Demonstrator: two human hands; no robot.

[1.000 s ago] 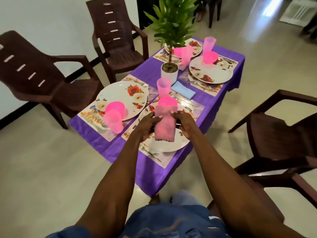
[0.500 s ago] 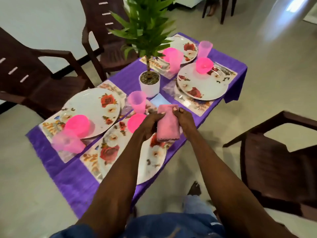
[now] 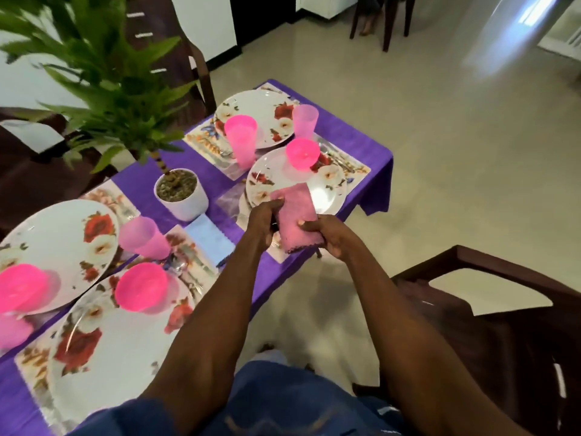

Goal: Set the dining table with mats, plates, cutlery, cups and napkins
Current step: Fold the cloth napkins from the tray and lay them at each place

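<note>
A folded pink napkin [image 3: 295,212] is held between both hands over the near edge of a floral plate [image 3: 327,190] on the right side of the purple table [image 3: 352,136]. My left hand [image 3: 264,218] grips its left edge and my right hand [image 3: 330,234] pinches its lower right side. That plate carries a pink bowl [image 3: 302,152], with a pale pink cup [image 3: 305,119] behind it. A light blue napkin [image 3: 209,236] lies on the mat [image 3: 201,262] of the near right setting, beside a tilted pink cup [image 3: 143,237].
A potted plant in a white pot [image 3: 182,195] stands mid-table, its leaves filling the upper left. Three more floral plates, pink bowls and cups sit on mats. Brown plastic chairs stand at right [image 3: 503,325] and behind the table. Tiled floor [image 3: 456,136] lies to the right.
I have moved along the table toward the far right setting. Both hands carried the pink napkin away from the near plate to over the far right plate.
</note>
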